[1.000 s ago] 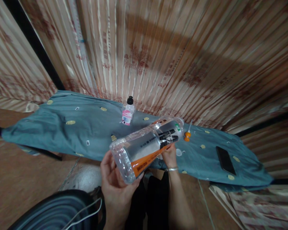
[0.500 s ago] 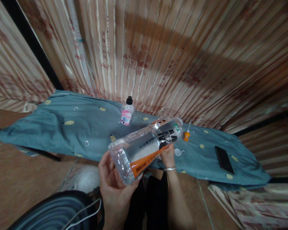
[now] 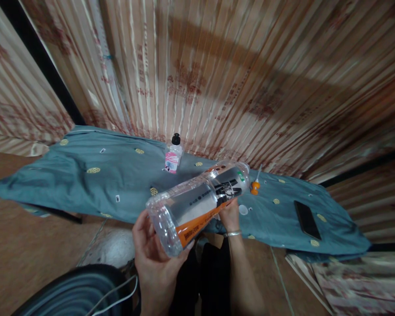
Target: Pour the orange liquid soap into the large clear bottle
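Observation:
A large clear plastic bottle (image 3: 197, 202) with an orange, black and silver label lies tilted across the middle, its base towards me. My left hand (image 3: 151, 254) cups that base from below. My right hand (image 3: 229, 215), with a thin bracelet at the wrist, grips the far end under the label. An orange nozzle cap (image 3: 255, 188) and a small white cap (image 3: 243, 210) lie on the blue cloth (image 3: 85, 175) just past the bottle's far end.
A small bottle with a pink label and black cap (image 3: 174, 154) stands on the cloth near the striped curtain (image 3: 217, 79). A black phone (image 3: 305, 219) lies on the cloth at the right. A dark round container with a white cable (image 3: 82, 294) sits at the lower left.
The bottle and both hands have shifted slightly left and down in view; the grip is unchanged. The view has drifted a little.

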Demonstrator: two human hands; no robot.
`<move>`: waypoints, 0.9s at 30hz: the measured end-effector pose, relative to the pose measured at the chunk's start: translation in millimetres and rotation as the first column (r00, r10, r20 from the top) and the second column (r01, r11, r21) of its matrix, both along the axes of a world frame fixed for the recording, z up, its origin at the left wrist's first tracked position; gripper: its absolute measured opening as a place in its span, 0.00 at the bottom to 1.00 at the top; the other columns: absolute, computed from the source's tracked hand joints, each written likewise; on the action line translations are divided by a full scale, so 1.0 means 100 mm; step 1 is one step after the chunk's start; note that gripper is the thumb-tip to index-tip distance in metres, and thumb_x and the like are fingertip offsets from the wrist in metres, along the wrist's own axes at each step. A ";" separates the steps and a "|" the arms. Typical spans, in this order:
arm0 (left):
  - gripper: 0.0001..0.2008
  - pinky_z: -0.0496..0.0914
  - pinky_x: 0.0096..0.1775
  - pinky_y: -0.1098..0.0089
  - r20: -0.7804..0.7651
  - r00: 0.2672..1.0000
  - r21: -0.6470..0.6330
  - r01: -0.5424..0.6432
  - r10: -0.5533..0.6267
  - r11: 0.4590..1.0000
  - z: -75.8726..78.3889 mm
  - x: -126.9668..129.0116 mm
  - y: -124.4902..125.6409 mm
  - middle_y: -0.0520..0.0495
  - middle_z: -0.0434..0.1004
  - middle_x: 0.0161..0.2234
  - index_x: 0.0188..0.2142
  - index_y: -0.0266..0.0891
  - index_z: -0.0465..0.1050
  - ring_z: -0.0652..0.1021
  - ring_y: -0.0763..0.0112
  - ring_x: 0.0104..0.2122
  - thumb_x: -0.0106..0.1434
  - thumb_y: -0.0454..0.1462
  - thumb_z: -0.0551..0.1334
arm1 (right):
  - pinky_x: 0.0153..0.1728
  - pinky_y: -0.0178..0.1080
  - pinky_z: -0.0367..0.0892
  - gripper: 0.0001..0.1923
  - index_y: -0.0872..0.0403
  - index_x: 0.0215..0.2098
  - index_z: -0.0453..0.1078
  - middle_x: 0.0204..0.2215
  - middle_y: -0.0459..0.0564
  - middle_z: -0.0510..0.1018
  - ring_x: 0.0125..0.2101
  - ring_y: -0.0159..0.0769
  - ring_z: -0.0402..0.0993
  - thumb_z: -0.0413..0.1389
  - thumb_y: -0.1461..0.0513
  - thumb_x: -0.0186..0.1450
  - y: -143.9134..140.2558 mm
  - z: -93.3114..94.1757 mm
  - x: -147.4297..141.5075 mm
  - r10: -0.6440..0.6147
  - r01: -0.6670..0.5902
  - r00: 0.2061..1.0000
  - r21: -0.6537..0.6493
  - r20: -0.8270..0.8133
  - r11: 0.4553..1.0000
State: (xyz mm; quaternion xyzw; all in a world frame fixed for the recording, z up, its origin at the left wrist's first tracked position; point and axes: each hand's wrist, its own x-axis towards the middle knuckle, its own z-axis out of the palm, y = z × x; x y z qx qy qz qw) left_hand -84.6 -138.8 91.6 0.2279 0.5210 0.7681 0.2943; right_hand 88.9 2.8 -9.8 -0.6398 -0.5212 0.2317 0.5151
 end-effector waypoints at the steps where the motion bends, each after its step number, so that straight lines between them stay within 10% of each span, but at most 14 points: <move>1: 0.43 0.79 0.44 0.66 -0.003 1.000 0.005 0.003 -0.003 1.000 0.00 0.00 0.00 0.42 0.80 0.51 0.58 0.42 0.71 0.83 0.56 0.47 0.42 0.38 0.81 | 0.42 0.48 0.75 0.23 0.48 0.38 0.63 0.35 0.52 0.81 0.39 0.49 0.80 0.65 0.52 0.48 0.00 -0.01 0.00 -0.004 0.005 1.000 -0.009 0.007 1.000; 27: 0.44 0.80 0.43 0.65 -0.076 0.996 0.048 0.058 -0.054 0.997 -0.15 -0.13 0.03 0.42 0.80 0.51 0.57 0.44 0.72 0.83 0.55 0.46 0.40 0.34 0.81 | 0.44 0.47 0.75 0.31 0.51 0.45 0.66 0.42 0.58 0.83 0.45 0.52 0.80 0.67 0.47 0.49 0.00 -0.02 -0.01 0.015 -0.015 1.000 -0.011 -0.014 1.000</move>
